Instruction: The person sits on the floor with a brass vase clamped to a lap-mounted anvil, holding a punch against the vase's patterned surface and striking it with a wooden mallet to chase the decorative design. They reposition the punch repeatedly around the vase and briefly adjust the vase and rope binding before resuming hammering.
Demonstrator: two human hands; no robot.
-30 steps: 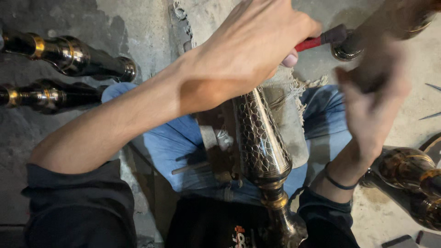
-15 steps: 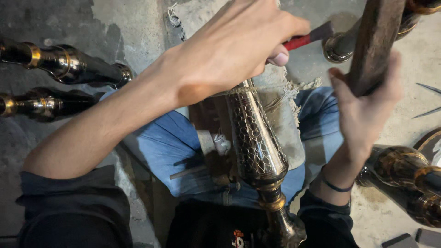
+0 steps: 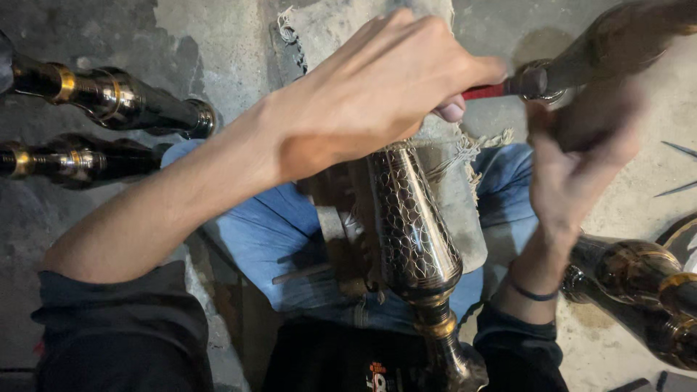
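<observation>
A brass vase [image 3: 414,232] with a hammered scale pattern lies lengthwise on my lap, its foot toward me. My left hand [image 3: 392,80] reaches across over its far end, closed around a red-handled tool [image 3: 485,91] whose handle sticks out to the right. My right hand [image 3: 581,163] is blurred with motion to the right of the vase. Its fingers are curled around a brown wooden handle [image 3: 589,109] that shows only as a smear. My jeans [image 3: 268,239] and a frayed grey cloth [image 3: 465,196] lie under the vase.
Two dark brass vases [image 3: 109,94] [image 3: 72,160] lie on the concrete floor at the left. Another vase [image 3: 617,40] lies at the top right, and more vases [image 3: 639,279] at the lower right. Thin metal tools [image 3: 679,149] rest at the right edge.
My right hand has swung the wooden handle down from upright, now blurred. My left hand and the red-handled tool have stayed over the vase's end.
</observation>
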